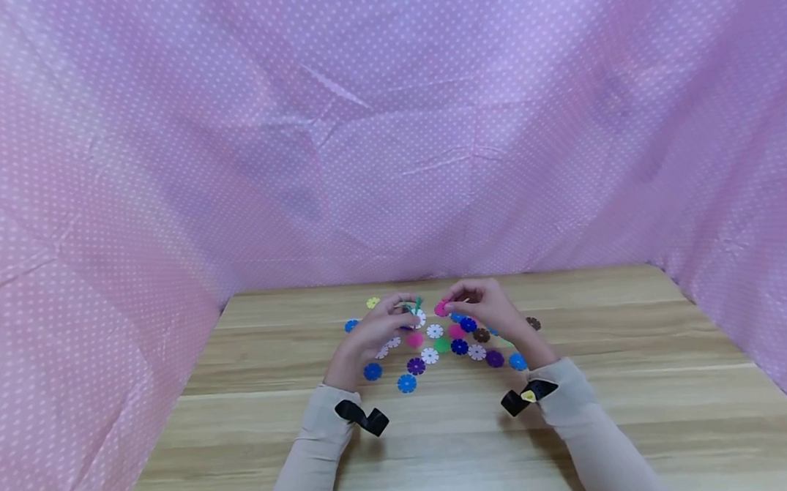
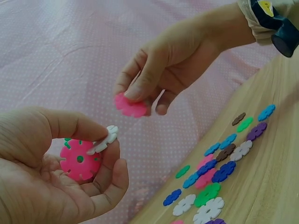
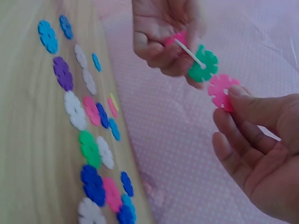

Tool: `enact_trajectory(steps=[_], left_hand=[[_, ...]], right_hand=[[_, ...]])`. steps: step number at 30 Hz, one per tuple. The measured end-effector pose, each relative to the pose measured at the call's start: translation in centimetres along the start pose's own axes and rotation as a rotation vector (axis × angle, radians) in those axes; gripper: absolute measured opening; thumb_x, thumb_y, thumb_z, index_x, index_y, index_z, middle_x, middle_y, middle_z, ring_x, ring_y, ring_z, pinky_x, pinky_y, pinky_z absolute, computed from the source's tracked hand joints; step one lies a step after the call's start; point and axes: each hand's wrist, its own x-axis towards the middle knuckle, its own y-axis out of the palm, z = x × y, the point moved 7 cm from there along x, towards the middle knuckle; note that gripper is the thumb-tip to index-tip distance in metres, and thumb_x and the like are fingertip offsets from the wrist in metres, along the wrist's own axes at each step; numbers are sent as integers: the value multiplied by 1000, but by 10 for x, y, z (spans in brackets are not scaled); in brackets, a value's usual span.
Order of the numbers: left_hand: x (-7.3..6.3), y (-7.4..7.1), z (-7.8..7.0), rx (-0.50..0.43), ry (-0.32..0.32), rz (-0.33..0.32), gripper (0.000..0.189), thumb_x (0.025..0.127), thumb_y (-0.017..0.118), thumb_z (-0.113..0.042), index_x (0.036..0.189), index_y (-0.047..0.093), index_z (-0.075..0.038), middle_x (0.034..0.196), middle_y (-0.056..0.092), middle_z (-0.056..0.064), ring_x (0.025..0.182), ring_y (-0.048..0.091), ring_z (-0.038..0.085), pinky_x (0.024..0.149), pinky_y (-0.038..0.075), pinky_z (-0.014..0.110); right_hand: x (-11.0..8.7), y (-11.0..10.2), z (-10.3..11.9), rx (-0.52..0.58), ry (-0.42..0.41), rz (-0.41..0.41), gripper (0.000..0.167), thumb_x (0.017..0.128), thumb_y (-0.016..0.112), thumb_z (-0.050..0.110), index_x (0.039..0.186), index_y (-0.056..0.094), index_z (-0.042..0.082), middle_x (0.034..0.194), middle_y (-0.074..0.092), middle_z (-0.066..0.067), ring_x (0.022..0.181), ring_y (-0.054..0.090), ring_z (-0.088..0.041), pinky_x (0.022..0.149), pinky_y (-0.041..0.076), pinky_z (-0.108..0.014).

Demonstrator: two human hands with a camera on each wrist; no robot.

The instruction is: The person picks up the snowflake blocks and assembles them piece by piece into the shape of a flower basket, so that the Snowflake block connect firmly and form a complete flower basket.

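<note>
My left hand (image 1: 374,330), raised over the far part of the table, pinches a small joined piece of notched plastic discs. In the left wrist view a white disc (image 2: 110,137) sits under the fingertips and a pink disc (image 2: 77,161) lies by the palm. The green disc (image 3: 204,66) of this piece juts out toward the other hand in the right wrist view. Between thumb and fingers my right hand (image 1: 491,311) pinches a separate pink disc (image 3: 219,91), its rim close beside the green one.
Many loose discs lie scattered on the wooden table (image 1: 441,441) under and between the hands, among them a light blue disc (image 1: 407,383), a purple disc (image 1: 494,358) and a brown disc (image 1: 533,323). Pink dotted cloth (image 1: 391,187) hangs behind the table and at both sides.
</note>
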Motion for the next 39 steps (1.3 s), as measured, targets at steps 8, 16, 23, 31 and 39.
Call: enact_trajectory(steps=[8, 16, 23, 31, 39], left_hand=[[0, 7, -1, -27, -3, 31, 54, 97, 57, -2, 149, 40, 2, 93, 50, 1, 96, 57, 15, 110, 44, 57], [-1, 10, -2, -37, 2, 31, 57, 98, 56, -1, 152, 37, 1, 97, 49, 2, 97, 56, 15, 112, 41, 60], [-1, 13, 1, 3, -3, 34, 49, 99, 55, -4, 147, 43, -2, 97, 49, 2, 101, 57, 22, 107, 46, 55], [0, 19, 3, -11, -10, 68, 54, 100, 54, -6, 150, 37, -1, 100, 44, 4, 109, 54, 28, 110, 43, 58], [0, 30, 2, -55, 22, 67, 49, 100, 51, -2, 147, 37, 0, 111, 49, 7, 109, 55, 30, 110, 43, 56]], right_hand=[[0, 8, 1, 35, -47, -70, 10, 93, 72, 5, 100, 74, -1, 101, 76, -22, 86, 72, -13, 78, 61, -28], [-3, 16, 6, 64, -68, -57, 8, 93, 71, 3, 99, 73, -3, 100, 76, -23, 86, 73, -12, 79, 61, -28], [-3, 17, 8, 29, -126, -92, 8, 92, 72, 0, 98, 74, -4, 97, 75, -23, 88, 74, -27, 77, 60, -23], [-3, 20, 10, -56, -123, -133, 4, 89, 71, -8, 92, 74, -8, 94, 73, -24, 91, 68, -40, 75, 57, -18], [-5, 19, 13, -67, -170, -204, 5, 82, 74, -13, 84, 73, -8, 87, 71, -22, 80, 67, -32, 71, 57, -19]])
